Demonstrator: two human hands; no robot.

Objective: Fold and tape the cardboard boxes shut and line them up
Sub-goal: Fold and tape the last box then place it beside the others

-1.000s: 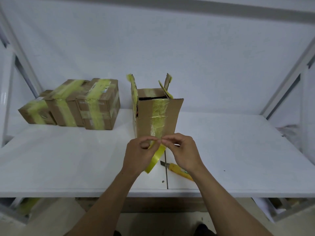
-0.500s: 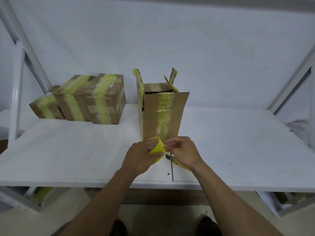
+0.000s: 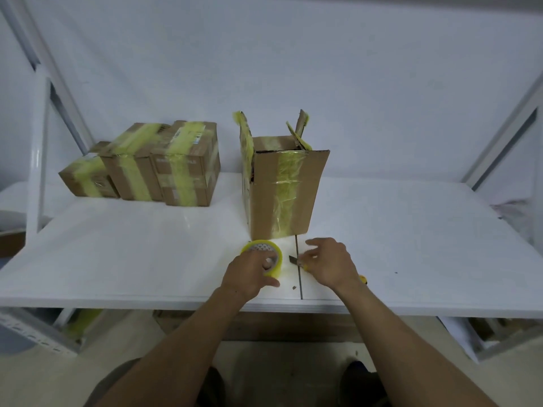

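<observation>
A tall cardboard box (image 3: 282, 195) stands upright at the middle of the white table (image 3: 117, 259), its top flaps up and open, with yellow tape down its front. My left hand (image 3: 249, 274) grips the yellow tape roll (image 3: 260, 249), which rests on the table just in front of the box. My right hand (image 3: 329, 262) lies over a yellow utility knife (image 3: 293, 259) with fingers spread; the blade tip and the handle end stick out from under it. Three taped boxes (image 3: 164, 168) sit side by side at the back left.
White frame posts rise at the left (image 3: 38, 160) and right (image 3: 505, 133) ends of the table. A seam (image 3: 299, 283) runs through the tabletop between my hands. Under the table lie more yellow tape (image 3: 82, 321) and shelf parts.
My hands have parted. The left one lowered the tape roll onto the table. The right one moved down and right onto the knife.
</observation>
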